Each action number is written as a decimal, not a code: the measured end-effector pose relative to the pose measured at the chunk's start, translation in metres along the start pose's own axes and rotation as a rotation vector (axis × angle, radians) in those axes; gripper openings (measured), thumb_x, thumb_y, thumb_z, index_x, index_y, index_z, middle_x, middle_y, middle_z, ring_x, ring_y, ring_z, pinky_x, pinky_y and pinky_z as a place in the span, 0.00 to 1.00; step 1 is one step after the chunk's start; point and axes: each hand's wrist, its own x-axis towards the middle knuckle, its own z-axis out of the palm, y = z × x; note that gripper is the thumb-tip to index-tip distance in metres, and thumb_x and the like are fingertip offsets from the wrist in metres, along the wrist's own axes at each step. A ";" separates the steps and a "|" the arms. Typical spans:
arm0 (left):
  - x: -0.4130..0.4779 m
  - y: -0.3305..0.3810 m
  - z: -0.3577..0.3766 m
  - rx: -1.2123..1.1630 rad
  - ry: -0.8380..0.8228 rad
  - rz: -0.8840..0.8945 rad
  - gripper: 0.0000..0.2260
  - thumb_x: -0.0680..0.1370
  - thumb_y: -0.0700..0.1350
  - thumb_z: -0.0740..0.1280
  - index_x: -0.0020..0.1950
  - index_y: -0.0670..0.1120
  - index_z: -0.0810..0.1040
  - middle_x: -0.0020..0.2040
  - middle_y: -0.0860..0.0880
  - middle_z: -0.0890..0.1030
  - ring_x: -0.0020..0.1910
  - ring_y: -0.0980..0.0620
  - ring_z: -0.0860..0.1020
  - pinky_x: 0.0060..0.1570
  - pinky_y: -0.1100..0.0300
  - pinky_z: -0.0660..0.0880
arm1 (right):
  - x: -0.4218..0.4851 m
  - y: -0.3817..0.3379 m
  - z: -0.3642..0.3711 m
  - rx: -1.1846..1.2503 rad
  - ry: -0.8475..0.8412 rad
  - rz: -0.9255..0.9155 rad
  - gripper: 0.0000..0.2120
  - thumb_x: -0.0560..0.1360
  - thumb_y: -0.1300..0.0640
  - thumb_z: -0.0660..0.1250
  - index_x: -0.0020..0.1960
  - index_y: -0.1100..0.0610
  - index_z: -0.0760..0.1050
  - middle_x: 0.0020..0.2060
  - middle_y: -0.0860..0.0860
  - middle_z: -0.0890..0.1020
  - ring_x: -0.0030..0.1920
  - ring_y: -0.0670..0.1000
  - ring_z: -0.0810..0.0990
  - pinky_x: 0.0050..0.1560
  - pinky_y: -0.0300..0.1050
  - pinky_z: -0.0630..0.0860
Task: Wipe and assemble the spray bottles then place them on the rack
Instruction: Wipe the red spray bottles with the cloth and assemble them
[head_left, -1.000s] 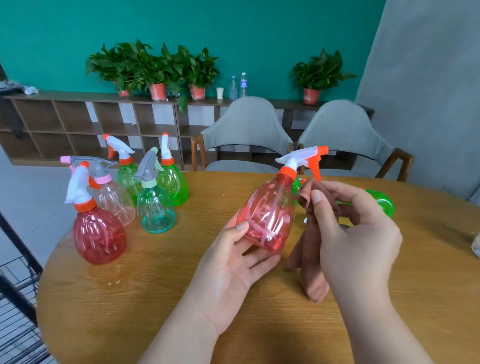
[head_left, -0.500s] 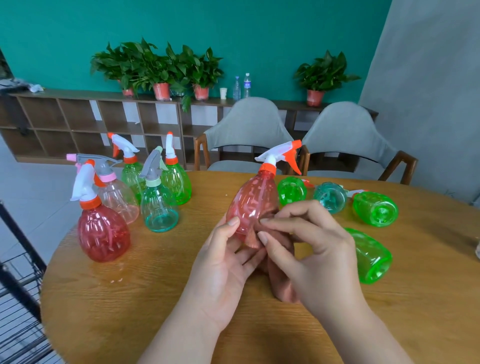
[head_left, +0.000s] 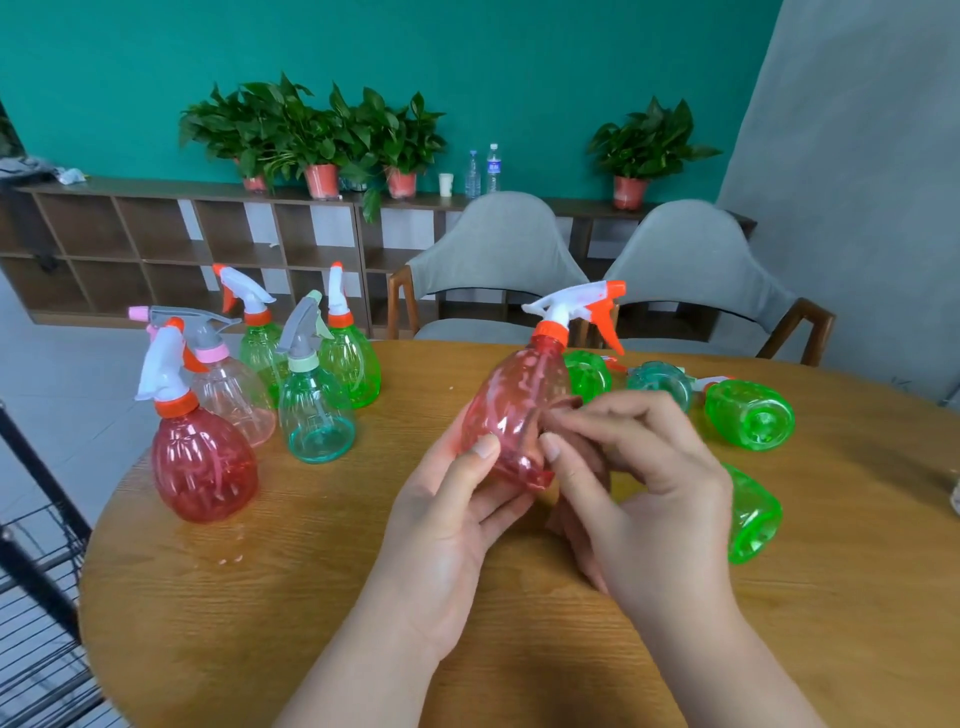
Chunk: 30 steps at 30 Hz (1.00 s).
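I am watching the left hand (head_left: 457, 519) cupping the red spray bottle (head_left: 511, 410) from below, thumb and fingers curling round its base. It is holding the bottle tilted above the round wooden table (head_left: 260, 597), with the white and orange trigger head (head_left: 576, 306) pointing up and away from me. The right hand (head_left: 649, 493) is sitting just right of the red spray bottle, fingers bent in a narrow pinch on what I am reading as a brownish cloth (head_left: 584, 467) pressing against the bottle's lower side; most of the cloth is hiding behind the fingers. Far left of the red spray bottle and lower, a black wire rack (head_left: 36, 597) is showing at the frame edge. Left of the bottle, five assembled sprayers are standing in a cluster: a red one (head_left: 202, 467) nearest me, then a clear pink one (head_left: 234, 405), a teal one (head_left: 314, 415) and two green ones (head_left: 260, 353) (head_left: 350, 369). Right of it, four bottles are lying on their sides: three green (head_left: 753, 514) (head_left: 750, 415) (head_left: 587, 374) and one teal (head_left: 660, 382). Beyond the red spray bottle, two grey chairs (head_left: 493, 260) (head_left: 691, 270) are facing the table, and behind them a low wooden shelf (head_left: 156, 234) is carrying potted plants (head_left: 311, 135)
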 end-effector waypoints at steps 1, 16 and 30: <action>0.001 0.000 -0.001 -0.002 0.020 0.000 0.19 0.84 0.51 0.68 0.76 0.54 0.78 0.69 0.42 0.83 0.70 0.39 0.81 0.77 0.36 0.70 | -0.003 0.000 0.002 -0.003 -0.041 -0.021 0.09 0.74 0.58 0.81 0.54 0.54 0.89 0.52 0.47 0.82 0.54 0.48 0.84 0.53 0.36 0.78; 0.000 -0.004 0.000 0.120 0.056 0.084 0.32 0.75 0.45 0.76 0.79 0.55 0.74 0.66 0.48 0.86 0.68 0.47 0.83 0.72 0.38 0.75 | 0.003 0.003 0.000 -0.064 0.097 -0.009 0.10 0.77 0.59 0.79 0.58 0.55 0.88 0.52 0.49 0.83 0.57 0.48 0.84 0.56 0.41 0.79; 0.002 -0.002 -0.015 0.220 -0.010 0.069 0.31 0.74 0.43 0.78 0.77 0.49 0.77 0.68 0.44 0.84 0.69 0.43 0.82 0.75 0.36 0.72 | 0.007 0.002 -0.009 -0.010 0.041 -0.046 0.11 0.77 0.62 0.78 0.58 0.55 0.88 0.55 0.49 0.84 0.58 0.48 0.84 0.59 0.42 0.79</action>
